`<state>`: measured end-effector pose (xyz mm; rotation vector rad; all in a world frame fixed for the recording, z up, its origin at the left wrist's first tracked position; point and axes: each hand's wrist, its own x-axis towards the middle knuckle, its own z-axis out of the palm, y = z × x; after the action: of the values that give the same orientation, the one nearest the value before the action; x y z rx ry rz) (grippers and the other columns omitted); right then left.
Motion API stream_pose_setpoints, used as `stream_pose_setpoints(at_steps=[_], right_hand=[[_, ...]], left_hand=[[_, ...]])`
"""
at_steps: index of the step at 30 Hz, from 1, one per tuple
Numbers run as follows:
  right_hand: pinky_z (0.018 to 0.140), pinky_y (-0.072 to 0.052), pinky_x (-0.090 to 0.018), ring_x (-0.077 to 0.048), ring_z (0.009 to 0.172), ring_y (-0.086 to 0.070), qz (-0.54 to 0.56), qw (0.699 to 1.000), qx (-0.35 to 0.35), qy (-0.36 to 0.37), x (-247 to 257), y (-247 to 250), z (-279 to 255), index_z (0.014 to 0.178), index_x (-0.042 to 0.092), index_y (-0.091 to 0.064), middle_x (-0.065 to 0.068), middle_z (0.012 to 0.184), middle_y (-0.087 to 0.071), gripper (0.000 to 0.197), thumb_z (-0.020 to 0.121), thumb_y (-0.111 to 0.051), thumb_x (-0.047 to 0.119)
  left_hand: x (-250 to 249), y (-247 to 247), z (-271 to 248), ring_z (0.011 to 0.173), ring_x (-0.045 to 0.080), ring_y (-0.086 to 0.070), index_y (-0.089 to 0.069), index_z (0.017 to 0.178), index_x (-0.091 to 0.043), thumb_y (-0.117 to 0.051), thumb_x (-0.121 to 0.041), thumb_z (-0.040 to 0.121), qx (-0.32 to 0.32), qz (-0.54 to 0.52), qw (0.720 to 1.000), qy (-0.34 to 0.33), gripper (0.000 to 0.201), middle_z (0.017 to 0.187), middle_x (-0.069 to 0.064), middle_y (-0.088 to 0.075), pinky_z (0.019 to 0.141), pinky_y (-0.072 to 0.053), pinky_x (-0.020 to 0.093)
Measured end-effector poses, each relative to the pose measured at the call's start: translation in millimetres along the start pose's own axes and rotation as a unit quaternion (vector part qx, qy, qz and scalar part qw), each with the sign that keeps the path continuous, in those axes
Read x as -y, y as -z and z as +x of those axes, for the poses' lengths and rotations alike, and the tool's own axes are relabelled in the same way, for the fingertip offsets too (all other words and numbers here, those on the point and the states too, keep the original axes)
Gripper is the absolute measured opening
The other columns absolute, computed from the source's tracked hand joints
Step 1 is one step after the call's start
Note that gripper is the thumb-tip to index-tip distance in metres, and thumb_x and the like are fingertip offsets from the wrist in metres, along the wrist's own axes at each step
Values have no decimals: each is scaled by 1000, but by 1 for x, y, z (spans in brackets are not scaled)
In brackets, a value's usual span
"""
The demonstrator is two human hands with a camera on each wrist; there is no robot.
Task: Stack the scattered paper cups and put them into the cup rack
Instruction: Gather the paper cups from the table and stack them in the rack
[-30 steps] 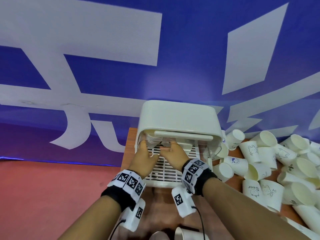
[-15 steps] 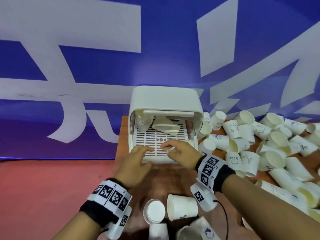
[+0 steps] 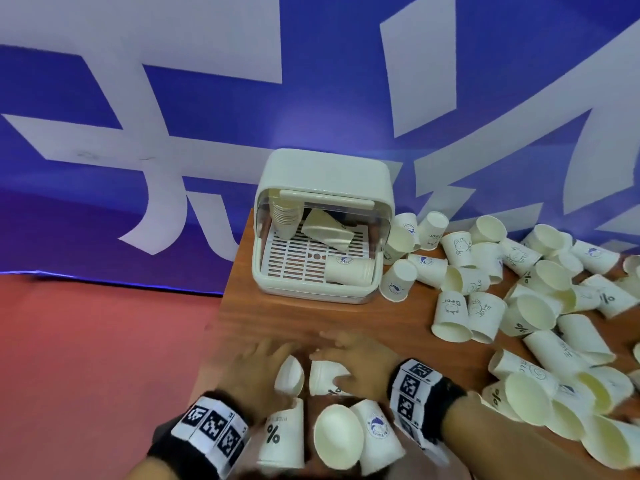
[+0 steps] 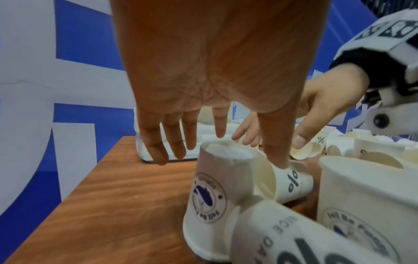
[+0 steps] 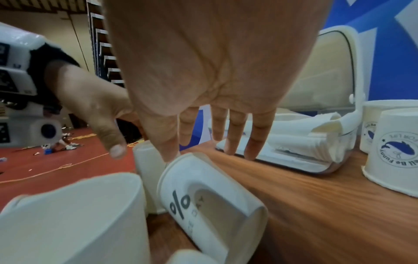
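Note:
The white cup rack (image 3: 323, 174) stands open at the table's far left. Inside it, one stack of cups (image 3: 285, 216) stands upright, another stack (image 3: 329, 232) leans, and a single cup (image 3: 349, 270) lies on the grid. Both hands hover near the table's front edge with straight, spread fingers. My left hand (image 3: 266, 358) is over an upside-down cup (image 4: 210, 189). Its thumb touches a cup printed with % (image 4: 291, 180) that lies on its side. My right hand (image 3: 349, 355) is above that same cup (image 5: 203, 196), thumb at its base. Neither hand holds anything.
Many loose paper cups (image 3: 519, 306) lie scattered over the right half of the wooden table (image 3: 311, 317). Three more cups (image 3: 337, 434) sit just in front of my wrists. The table's left edge drops to a red floor (image 3: 104, 358). A blue banner (image 3: 207, 98) stands behind.
Both hands have come out of the rack, leaving cups inside, and drawn back to the cups at the table's near edge.

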<state>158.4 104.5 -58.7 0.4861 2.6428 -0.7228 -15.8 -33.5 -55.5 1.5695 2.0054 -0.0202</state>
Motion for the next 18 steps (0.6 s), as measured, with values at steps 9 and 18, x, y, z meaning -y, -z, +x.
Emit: stream_pose_setpoints(at_steps=[9,18], right_hand=[[107,-27,-38,-26,137,-27,-73,997,10,-32,-1,-8,0,137,27,-38,0,158,-5,53,88,-56,20],[103,-31,-35,-25,133,-30,-116,989,4,-91,-16,15,-15,124,18,-48,0,154,-18,34,90,-52,21]], left_hand=[[-18,-4,9,127,19,-33,-33,137,-31,-57,-44,84,-23,28,998,43,59,138,-4,-34,97,-42,32],[-10,17,14,106,18,-49,-44,111,-26,-67,-38,76,-137,-96,986,22,44,113,-7,-43,85,-44,31]])
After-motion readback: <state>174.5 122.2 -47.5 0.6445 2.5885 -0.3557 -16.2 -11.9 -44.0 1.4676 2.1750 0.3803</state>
